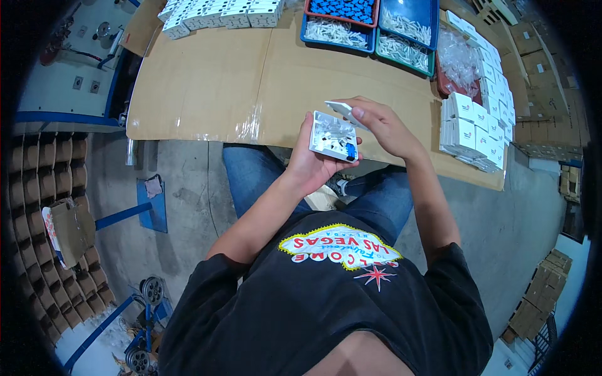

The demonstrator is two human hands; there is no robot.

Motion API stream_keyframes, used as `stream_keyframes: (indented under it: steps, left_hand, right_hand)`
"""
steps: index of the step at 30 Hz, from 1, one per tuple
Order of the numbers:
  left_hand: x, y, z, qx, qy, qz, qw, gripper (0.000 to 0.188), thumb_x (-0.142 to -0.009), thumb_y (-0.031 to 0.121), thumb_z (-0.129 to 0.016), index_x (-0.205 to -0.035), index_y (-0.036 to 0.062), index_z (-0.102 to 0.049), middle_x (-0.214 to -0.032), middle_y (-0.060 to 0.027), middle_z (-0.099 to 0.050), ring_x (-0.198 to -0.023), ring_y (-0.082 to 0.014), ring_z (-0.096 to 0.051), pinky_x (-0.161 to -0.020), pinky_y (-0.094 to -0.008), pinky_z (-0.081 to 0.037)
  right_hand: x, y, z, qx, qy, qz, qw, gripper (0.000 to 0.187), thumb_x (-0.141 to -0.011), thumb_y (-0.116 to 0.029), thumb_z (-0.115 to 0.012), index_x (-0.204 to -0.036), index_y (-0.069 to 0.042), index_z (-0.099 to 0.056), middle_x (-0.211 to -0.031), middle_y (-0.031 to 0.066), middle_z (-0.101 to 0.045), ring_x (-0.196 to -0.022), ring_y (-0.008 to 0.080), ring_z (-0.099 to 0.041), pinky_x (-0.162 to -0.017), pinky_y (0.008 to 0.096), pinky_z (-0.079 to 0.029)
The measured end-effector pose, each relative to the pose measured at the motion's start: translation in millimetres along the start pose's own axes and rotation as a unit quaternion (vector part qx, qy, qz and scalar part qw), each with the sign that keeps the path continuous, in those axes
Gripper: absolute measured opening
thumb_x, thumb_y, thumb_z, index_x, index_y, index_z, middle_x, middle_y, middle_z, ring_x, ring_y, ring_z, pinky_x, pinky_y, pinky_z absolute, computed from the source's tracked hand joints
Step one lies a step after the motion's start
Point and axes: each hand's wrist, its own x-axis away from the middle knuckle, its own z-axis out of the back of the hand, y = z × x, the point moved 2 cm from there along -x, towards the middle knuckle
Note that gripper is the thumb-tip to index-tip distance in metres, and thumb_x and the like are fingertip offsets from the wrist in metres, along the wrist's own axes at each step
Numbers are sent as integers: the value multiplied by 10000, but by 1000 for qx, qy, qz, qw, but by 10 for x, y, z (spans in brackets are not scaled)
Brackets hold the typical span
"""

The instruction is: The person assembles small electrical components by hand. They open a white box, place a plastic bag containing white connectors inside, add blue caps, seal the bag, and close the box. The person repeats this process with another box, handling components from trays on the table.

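Over the near edge of the cardboard-covered table, my left hand (308, 160) holds a small white plastic box (332, 136) from below, its open side facing up. Inside lie a clear plastic bag, a blue piece (351, 151) at one corner and small dark parts too small to name. My right hand (384, 125) grips a thin white cover (345, 113), tilted above the box's far right edge. Whether cover and box touch there, I cannot tell.
The table (207, 88) bears stacked white boxes (222, 14) at far left and more (473, 131) at right. Trays of blue pieces (342, 9) and white pieces (335, 32) stand at the back, beside a red tray of clear bags (458, 56). A divided cardboard rack (47, 232) stands left.
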Motion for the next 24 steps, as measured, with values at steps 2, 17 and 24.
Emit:
stream_keyframes:
  steps: [2, 17, 24]
  left_hand:
    - [-21, -8, 36, 3, -13, 1, 1000, 831, -998, 739, -253, -1392, 50, -499, -1220, -237, -650, -972, -362, -701, -867, -458, -584]
    - [-48, -44, 63, 40, 6, 18, 999, 744, -995, 740, -280, -1365, 145, -531, -1164, -129, -667, -944, -315, -698, -827, -449, -587]
    - [-37, -46, 69, 45, 29, 13, 999, 657, -1015, 690, -319, -1323, 155, -543, -1167, -96, -653, -956, -277, -680, -806, -456, -580]
  right_hand:
    - [-5, 10, -36, 20, 4, 32, 999, 387, -1058, -279, -534, -1314, -16, -654, -1202, 102, -678, -1109, 179, -625, -976, 312, -481]
    - [58, 81, -249, 14, 10, 71, 997, 387, -1061, -241, -524, -1344, 7, -619, -1213, 129, -626, -1105, 224, -618, -954, 316, -475]
    - [85, 83, -327, 45, 18, 68, 997, 383, -1067, -224, -504, -1348, 14, -607, -1224, 140, -620, -1113, 243, -622, -959, 316, -477]
